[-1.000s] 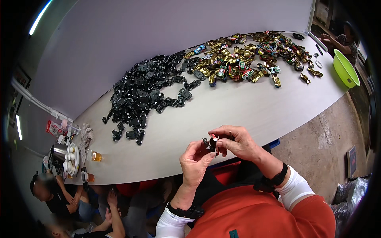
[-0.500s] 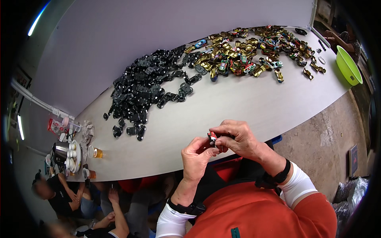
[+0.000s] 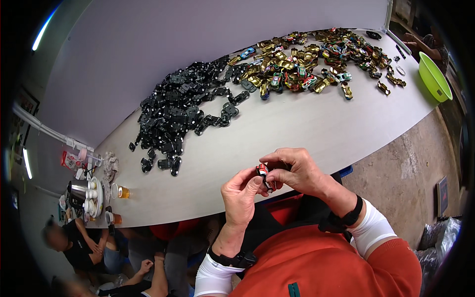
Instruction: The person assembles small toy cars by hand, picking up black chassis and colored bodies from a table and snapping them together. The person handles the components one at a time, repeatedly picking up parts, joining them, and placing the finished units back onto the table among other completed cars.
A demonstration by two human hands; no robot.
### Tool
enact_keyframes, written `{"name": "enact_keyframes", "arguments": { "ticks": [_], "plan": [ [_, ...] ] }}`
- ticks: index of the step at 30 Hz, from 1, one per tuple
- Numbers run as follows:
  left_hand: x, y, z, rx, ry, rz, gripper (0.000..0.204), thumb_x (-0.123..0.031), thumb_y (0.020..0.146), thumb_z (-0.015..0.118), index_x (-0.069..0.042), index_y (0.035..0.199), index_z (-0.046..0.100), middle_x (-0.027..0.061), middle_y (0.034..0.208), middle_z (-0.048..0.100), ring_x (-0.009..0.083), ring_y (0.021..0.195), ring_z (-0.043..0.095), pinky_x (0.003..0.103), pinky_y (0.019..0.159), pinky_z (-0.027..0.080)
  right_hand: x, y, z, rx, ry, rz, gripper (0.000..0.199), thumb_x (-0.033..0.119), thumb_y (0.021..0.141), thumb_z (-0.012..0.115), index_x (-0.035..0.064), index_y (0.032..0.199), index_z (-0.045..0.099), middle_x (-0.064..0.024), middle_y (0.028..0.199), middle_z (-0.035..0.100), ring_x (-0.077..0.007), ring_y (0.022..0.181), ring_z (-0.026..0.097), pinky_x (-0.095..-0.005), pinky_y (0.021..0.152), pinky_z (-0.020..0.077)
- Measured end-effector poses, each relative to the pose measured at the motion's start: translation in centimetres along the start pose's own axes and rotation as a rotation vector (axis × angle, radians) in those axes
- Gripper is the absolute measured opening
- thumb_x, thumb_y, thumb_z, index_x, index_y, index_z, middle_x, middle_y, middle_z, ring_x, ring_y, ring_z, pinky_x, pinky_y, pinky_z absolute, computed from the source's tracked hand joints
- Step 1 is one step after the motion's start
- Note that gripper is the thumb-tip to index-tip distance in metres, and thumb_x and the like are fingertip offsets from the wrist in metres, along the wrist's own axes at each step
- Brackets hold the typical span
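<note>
A small red and white toy car (image 3: 262,170) with a dark underside is held between both hands, above the table's near edge. My left hand (image 3: 239,196) pinches it from the left, thumb raised alongside. From the right, my right hand (image 3: 298,172) grips the same car with thumb and fingers, which cover part of it. Whether the body and the dark base are one piece or two I cannot tell. Farther off lie a heap of black toy car bases (image 3: 170,106) with wheels and a heap of gold and coloured toy car bodies (image 3: 284,64).
A green basin (image 3: 434,78) stands at the table's right end. Toward the left end are a tray with white cups (image 3: 92,198), a cup of amber drink (image 3: 120,191) and a cloth (image 3: 111,166). Other people (image 3: 81,242) sit along the near left side.
The toy car has turned in my fingers and shows more of its length. My left thumb has moved up along it, and my left hand has shifted slightly left.
</note>
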State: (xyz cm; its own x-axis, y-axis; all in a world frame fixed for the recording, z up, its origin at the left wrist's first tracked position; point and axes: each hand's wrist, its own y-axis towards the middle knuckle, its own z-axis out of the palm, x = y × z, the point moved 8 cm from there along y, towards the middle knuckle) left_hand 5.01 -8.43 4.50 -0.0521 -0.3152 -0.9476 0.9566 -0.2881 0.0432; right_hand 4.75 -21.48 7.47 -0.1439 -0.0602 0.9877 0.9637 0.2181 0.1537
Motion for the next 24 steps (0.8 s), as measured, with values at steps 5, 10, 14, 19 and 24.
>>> {"name": "enact_keyframes", "arguments": {
  "ticks": [5, 10, 14, 19, 24],
  "plan": [
    [-0.1, -0.1, 0.1, -0.032, -0.161, -0.03, 0.022, -0.01, 0.083, 0.063, 0.006, 0.098, 0.059, 0.01, 0.079, 0.062, 0.0131, 0.06, 0.059, 0.023, 0.049, 0.049, 0.3, 0.0, 0.4, 0.024, -0.012, -0.032, 0.019, -0.005, 0.079, 0.061, -0.007, 0.098, 0.059, -0.0105, 0.081, 0.06, -0.0151, 0.067, 0.063, -0.0248, 0.055, 0.0541],
    [-0.2, -0.4, 0.0, -0.045, -0.165, 0.006, 0.021, -0.007, 0.08, 0.066, 0.006, 0.096, 0.059, 0.01, 0.078, 0.062, 0.0137, 0.058, 0.058, 0.023, 0.048, 0.048, 1.0, -0.2, 0.7, 0.042, -0.224, -0.185, 0.02, -0.007, 0.077, 0.062, -0.0053, 0.097, 0.06, -0.0077, 0.078, 0.06, -0.013, 0.068, 0.063, -0.0238, 0.056, 0.054],
    [-0.7, -0.8, 0.2, -0.003, -0.163, 0.086, 0.024, -0.008, 0.08, 0.066, 0.006, 0.098, 0.059, 0.0094, 0.084, 0.059, 0.0139, 0.062, 0.058, 0.023, 0.049, 0.049, 2.6, -0.4, 0.7, 0.056, -0.222, -0.256, 0.023, -0.003, 0.071, 0.068, -0.0056, 0.093, 0.061, -0.0124, 0.075, 0.059, -0.0168, 0.064, 0.064, -0.0254, 0.055, 0.0533],
    [-1.6, -1.6, 0.8, 0.063, -0.086, 0.248, 0.035, -0.014, 0.08, 0.067, 0.004, 0.107, 0.056, 0.0062, 0.095, 0.051, 0.0145, 0.08, 0.055, 0.023, 0.056, 0.05, 5.4, -1.0, 1.3, 0.084, -0.358, -0.363, 0.026, -0.004, 0.069, 0.07, -0.0014, 0.093, 0.062, -0.0081, 0.073, 0.056, -0.0172, 0.064, 0.062, -0.0269, 0.054, 0.0517],
    [-1.9, -1.9, 0.6, 0.025, -0.126, 0.277, 0.039, -0.023, 0.081, 0.066, 0.004, 0.107, 0.054, 0.0045, 0.093, 0.05, 0.0114, 0.075, 0.053, 0.02, 0.054, 0.046, 6.2, -1.5, 2.1, 0.077, -0.473, -0.414, 0.038, 0.002, 0.07, 0.069, 0.0038, 0.105, 0.057, -0.0097, 0.076, 0.054, -0.0235, 0.063, 0.058, -0.0323, 0.053, 0.0483]
  ]
}}
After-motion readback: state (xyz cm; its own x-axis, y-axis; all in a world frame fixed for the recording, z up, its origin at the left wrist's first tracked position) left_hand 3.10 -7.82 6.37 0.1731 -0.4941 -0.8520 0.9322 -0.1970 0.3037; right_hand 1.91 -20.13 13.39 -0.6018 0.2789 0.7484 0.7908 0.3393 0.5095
